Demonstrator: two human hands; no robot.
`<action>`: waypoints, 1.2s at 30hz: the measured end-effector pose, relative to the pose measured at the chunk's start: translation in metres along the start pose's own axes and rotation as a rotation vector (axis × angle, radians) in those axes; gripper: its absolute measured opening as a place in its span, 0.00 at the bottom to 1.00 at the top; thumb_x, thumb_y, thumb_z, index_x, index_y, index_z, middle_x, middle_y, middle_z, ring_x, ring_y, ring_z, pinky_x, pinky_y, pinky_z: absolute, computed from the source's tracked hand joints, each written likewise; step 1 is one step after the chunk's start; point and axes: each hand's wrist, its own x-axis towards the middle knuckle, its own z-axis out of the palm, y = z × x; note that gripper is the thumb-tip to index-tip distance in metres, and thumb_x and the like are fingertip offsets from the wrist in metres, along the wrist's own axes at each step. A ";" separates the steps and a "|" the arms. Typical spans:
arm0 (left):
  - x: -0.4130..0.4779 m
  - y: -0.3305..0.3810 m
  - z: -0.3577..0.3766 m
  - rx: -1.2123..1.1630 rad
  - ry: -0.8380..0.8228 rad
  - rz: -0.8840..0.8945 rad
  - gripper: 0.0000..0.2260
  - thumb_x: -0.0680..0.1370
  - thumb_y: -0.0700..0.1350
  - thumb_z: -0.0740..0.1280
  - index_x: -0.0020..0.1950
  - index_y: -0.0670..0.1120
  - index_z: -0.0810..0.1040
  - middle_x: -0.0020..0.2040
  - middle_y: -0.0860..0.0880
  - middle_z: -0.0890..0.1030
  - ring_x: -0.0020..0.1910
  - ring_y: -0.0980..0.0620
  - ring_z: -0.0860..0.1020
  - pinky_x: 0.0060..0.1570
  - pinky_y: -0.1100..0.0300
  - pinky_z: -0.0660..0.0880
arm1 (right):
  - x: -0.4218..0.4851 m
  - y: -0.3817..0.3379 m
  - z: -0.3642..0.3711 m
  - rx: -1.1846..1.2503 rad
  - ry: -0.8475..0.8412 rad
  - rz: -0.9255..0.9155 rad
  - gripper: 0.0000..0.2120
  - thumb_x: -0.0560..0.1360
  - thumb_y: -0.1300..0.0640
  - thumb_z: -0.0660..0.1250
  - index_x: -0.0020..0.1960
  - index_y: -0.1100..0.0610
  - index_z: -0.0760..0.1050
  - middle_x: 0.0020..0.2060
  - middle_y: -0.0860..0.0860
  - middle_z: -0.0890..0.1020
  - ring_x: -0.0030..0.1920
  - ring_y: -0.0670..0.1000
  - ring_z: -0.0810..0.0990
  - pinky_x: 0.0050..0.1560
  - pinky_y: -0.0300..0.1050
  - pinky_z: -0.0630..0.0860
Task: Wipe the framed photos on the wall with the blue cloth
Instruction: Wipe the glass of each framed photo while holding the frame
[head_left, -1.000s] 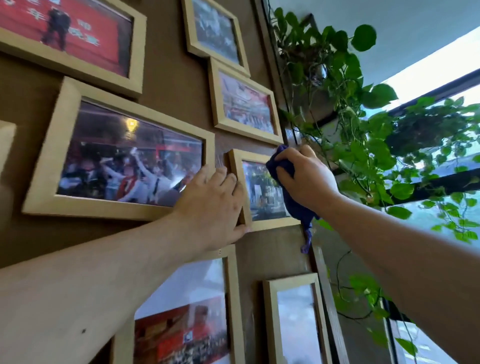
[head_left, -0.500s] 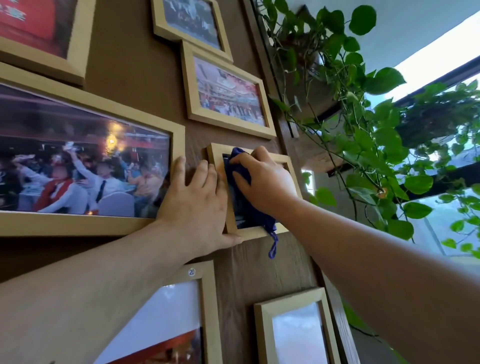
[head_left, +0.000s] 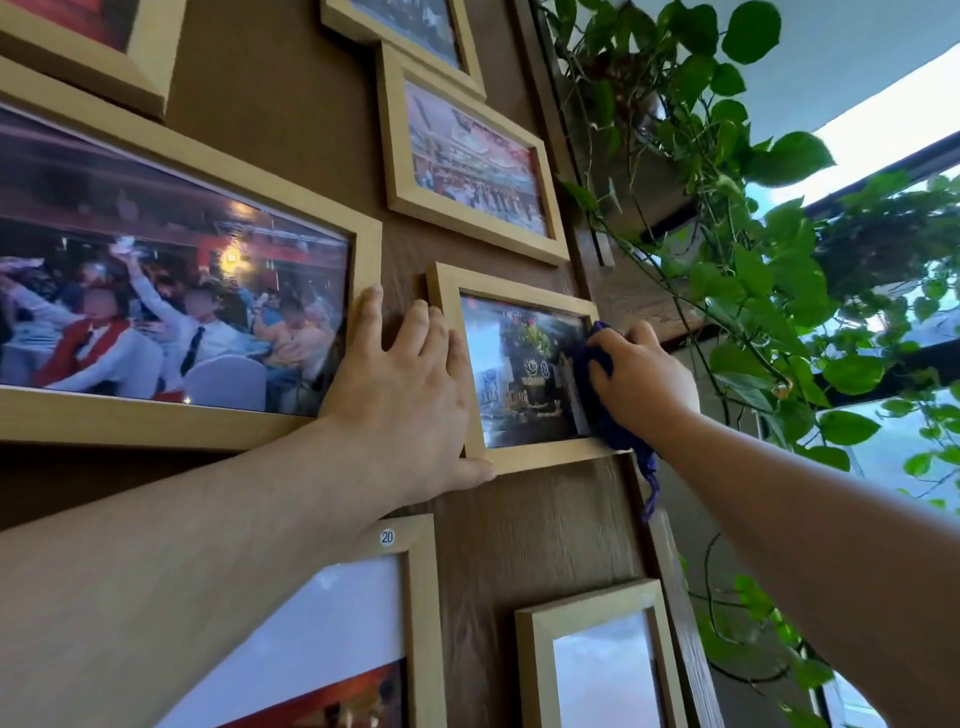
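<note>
1. Small framed photo (head_left: 524, 369) is sitting btwn the large frame (head_left: 171, 291) and the wall edge; vines (head_left: 753, 291) crowding close on the right.
2. Left hand (head_left: 410, 395) is lying flat, fingers spread, bracing the frame's left side.
3. Right hand (head_left: 641, 374) is gripping the bunched blue cloth (head_left: 605, 395) closed, pressing it on the glass's right edge.

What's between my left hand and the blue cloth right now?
In the head view, only the small frame's glass lies between the left hand and the blue cloth, which the right hand presses at the photo's right edge.
</note>
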 end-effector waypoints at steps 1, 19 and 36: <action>0.000 0.000 0.000 -0.001 -0.001 -0.003 0.52 0.68 0.77 0.50 0.76 0.38 0.46 0.77 0.35 0.52 0.76 0.38 0.48 0.70 0.31 0.44 | 0.000 -0.003 -0.001 0.011 0.004 -0.003 0.15 0.78 0.47 0.58 0.63 0.48 0.68 0.54 0.55 0.71 0.38 0.56 0.72 0.33 0.45 0.69; 0.001 0.000 -0.004 0.002 -0.043 -0.012 0.52 0.68 0.76 0.52 0.76 0.38 0.47 0.77 0.36 0.53 0.76 0.39 0.48 0.70 0.32 0.44 | -0.032 -0.022 -0.021 0.024 0.033 -0.356 0.14 0.76 0.48 0.63 0.61 0.48 0.73 0.55 0.54 0.73 0.41 0.59 0.77 0.34 0.47 0.74; 0.002 0.003 -0.005 -0.008 -0.053 -0.030 0.53 0.65 0.78 0.48 0.76 0.39 0.48 0.77 0.37 0.54 0.76 0.39 0.50 0.71 0.32 0.45 | -0.057 -0.068 -0.044 0.095 -0.058 -0.684 0.15 0.77 0.47 0.57 0.59 0.49 0.73 0.52 0.54 0.72 0.35 0.54 0.74 0.32 0.46 0.73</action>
